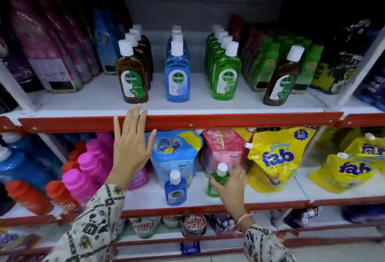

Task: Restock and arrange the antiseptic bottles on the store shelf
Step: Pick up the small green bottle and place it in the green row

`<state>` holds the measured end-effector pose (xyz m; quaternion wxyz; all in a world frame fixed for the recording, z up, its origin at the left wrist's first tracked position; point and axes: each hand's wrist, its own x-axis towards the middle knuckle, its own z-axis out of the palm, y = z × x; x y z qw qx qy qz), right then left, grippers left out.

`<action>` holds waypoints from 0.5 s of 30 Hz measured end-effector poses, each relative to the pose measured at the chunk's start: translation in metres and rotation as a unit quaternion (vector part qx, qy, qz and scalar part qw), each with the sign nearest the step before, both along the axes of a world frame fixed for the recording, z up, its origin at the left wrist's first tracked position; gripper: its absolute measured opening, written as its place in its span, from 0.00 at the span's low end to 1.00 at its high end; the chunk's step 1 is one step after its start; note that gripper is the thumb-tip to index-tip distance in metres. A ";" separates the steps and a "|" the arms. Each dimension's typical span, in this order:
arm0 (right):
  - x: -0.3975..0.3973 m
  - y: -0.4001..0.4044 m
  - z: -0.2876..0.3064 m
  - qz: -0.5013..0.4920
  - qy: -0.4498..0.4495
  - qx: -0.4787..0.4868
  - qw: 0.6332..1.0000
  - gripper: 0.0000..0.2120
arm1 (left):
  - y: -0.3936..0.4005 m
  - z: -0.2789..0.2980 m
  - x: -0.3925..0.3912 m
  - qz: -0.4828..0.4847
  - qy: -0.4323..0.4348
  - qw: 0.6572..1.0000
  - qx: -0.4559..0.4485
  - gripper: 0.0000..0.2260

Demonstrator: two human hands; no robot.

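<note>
Patterned sleeves (98, 218) filled the bottom of the view, cut off by its edge. Just beyond, the right hand (230, 186) wrapped a small green antiseptic bottle (216, 180) near the front edge of the lower shelf (270, 200), its fingers hiding most of the label. A small blue bottle (175, 188) stood upright beside it, apart from the hand. The left hand (131, 147) lay flat and spread, holding nothing, fingertips on the red front lip of the upper shelf (229, 121). Above stood rows of brown bottles (132, 76), blue bottles (177, 74) and green bottles (226, 74), rear ones largely hidden; one brown bottle (281, 78) leaned alone toward the right end. Neighbouring pouches (279, 157) were blurred.
</note>
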<state>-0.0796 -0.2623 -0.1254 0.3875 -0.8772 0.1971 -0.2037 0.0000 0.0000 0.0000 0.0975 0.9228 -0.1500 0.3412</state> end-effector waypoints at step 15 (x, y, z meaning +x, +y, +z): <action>0.005 0.023 -0.027 -0.133 -0.015 0.169 0.977 0.35 | -0.003 -0.006 0.005 0.019 -0.029 0.999 -0.010 0.23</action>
